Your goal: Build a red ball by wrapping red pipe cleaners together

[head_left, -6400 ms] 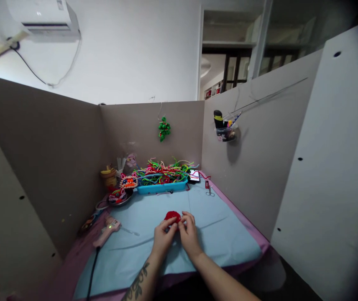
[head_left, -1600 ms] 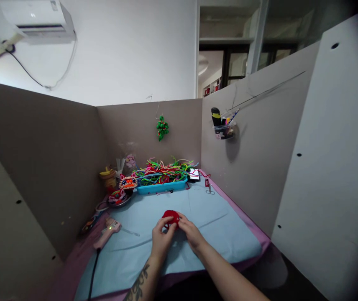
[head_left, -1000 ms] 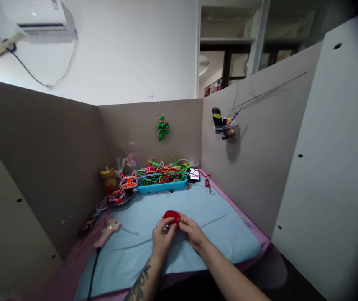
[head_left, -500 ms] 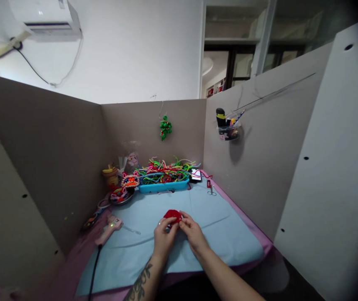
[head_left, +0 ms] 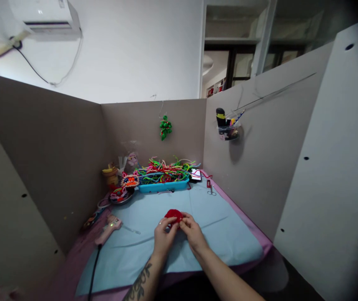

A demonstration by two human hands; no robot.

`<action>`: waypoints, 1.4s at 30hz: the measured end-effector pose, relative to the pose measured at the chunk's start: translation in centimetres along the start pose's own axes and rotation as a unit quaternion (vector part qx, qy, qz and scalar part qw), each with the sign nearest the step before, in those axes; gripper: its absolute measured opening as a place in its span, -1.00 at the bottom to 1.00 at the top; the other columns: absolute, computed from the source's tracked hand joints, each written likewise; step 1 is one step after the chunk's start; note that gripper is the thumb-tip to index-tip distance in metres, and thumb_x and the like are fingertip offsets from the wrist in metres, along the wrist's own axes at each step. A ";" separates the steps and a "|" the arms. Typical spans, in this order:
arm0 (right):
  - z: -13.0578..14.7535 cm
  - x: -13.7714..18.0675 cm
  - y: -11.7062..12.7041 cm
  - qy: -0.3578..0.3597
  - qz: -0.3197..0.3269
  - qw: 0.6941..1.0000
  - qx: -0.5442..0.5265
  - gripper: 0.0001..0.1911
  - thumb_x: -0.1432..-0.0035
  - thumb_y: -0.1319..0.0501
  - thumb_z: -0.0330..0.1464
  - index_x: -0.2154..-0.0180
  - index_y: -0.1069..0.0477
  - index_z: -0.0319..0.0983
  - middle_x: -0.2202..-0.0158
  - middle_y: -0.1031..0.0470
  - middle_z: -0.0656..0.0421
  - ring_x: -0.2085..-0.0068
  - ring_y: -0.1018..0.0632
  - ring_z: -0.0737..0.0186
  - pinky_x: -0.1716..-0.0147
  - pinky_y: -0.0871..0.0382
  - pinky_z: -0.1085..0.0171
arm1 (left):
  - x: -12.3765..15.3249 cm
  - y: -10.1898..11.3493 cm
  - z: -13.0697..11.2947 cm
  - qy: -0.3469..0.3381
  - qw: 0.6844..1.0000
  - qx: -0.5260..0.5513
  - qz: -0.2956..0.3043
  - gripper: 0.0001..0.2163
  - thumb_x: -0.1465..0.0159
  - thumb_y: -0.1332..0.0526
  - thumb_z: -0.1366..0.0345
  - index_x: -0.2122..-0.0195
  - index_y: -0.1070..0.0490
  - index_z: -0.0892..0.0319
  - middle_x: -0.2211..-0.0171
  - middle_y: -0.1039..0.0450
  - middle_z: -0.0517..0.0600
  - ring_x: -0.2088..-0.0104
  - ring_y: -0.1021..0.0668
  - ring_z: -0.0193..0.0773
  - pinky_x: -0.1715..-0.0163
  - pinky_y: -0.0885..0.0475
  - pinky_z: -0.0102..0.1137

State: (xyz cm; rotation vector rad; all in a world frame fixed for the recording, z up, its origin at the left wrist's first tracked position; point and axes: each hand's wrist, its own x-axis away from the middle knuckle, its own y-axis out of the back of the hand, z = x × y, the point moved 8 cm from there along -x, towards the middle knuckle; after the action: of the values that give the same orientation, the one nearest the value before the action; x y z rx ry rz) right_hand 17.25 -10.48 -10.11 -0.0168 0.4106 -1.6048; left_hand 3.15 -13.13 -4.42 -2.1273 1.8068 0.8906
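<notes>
A small red fuzzy piece (head_left: 173, 215), made of coiled pipe cleaner, is held just above the light blue mat (head_left: 226, 234) near its middle. My left hand (head_left: 163, 239) pinches its near left side with curled fingers. My right hand (head_left: 193, 232) pinches its right side, fingertips touching the left hand's. Both hands are closed on the red piece, and its lower part is hidden behind my fingers.
A blue tray (head_left: 162, 186) heaped with coloured pipe cleaners stands at the back. A dark dish (head_left: 121, 197) with craft pieces and a pink glue gun (head_left: 107, 228) with its cable lie to the left. Small scissors (head_left: 210, 190) lie at the back right. Cardboard walls enclose the desk.
The hands stay on the red piece; over the frames the fingers shift slightly around it and the view tilts a little.
</notes>
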 end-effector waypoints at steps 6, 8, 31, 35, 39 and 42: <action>0.6 0.1 -0.2 0.015 0.009 1.000 -0.013 -0.64 0.04 -0.33 -0.04 0.36 -0.58 -0.19 -0.02 -0.37 0.02 -0.15 -0.29 -0.03 -0.14 -0.16 0.10 | 0.0 -0.3 0.6 0.045 0.998 0.027 0.029 -0.78 -0.15 -0.24 0.26 0.20 -0.57 0.15 0.21 -0.61 0.10 0.19 -0.59 -0.11 0.14 -0.48 -0.23; 0.3 0.0 0.2 0.008 -0.005 1.000 -0.026 -0.65 0.04 -0.33 -0.04 0.39 -0.57 -0.19 -0.02 -0.37 0.01 -0.16 -0.27 -0.05 -0.15 -0.13 0.07 | 0.0 -0.6 0.6 0.056 0.997 0.039 0.047 -0.77 -0.15 -0.24 0.26 0.19 -0.57 0.15 0.20 -0.61 0.10 0.17 -0.59 -0.10 0.11 -0.47 -0.23; 0.4 0.1 0.1 0.019 -0.013 0.999 0.024 -0.69 0.08 -0.36 -0.10 0.51 -0.48 -0.21 0.03 -0.35 0.04 -0.06 -0.35 0.00 -0.09 -0.17 0.12 | -0.3 0.2 2.1 0.110 0.991 0.072 0.005 -0.82 -0.07 -0.29 0.23 0.36 -0.58 0.20 0.36 -0.61 0.07 0.31 -0.58 -0.15 0.19 -0.45 -0.28; 0.7 0.2 -0.3 0.020 0.003 0.999 0.047 -0.63 0.02 -0.31 -0.03 0.49 -0.49 -0.22 0.04 -0.37 0.02 -0.07 -0.35 0.01 -0.10 -0.17 0.13 | -0.4 0.2 1.9 0.103 0.993 0.063 -0.002 -0.84 -0.04 -0.30 0.23 0.42 -0.56 0.21 0.43 -0.58 0.03 0.39 -0.55 -0.19 0.27 -0.45 -0.32; 0.5 0.2 -0.1 0.010 -0.006 0.999 0.043 -0.59 0.00 -0.28 0.01 0.51 -0.47 -0.22 0.00 -0.36 0.01 -0.09 -0.35 0.01 -0.10 -0.18 0.14 | -0.3 -0.1 1.5 0.104 0.993 0.053 0.010 -0.84 -0.03 -0.30 0.23 0.43 -0.56 0.20 0.43 -0.59 0.04 0.39 -0.56 -0.18 0.26 -0.45 -0.31; 0.2 0.2 0.3 0.006 -0.021 0.999 0.048 -0.59 0.02 -0.29 0.00 0.55 -0.43 -0.22 -0.06 -0.34 -0.01 -0.17 -0.28 -0.01 -0.12 -0.14 0.14 | -0.2 -0.3 1.5 0.108 0.993 0.050 0.023 -0.83 -0.04 -0.29 0.23 0.41 -0.57 0.20 0.42 -0.60 0.05 0.37 -0.57 -0.17 0.25 -0.45 -0.30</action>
State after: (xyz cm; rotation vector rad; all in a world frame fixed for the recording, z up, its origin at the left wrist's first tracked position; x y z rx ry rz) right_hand 17.55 -10.74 -10.06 0.0570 0.3431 -1.6651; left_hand 2.97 -12.14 -5.57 -2.1995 1.9629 0.5845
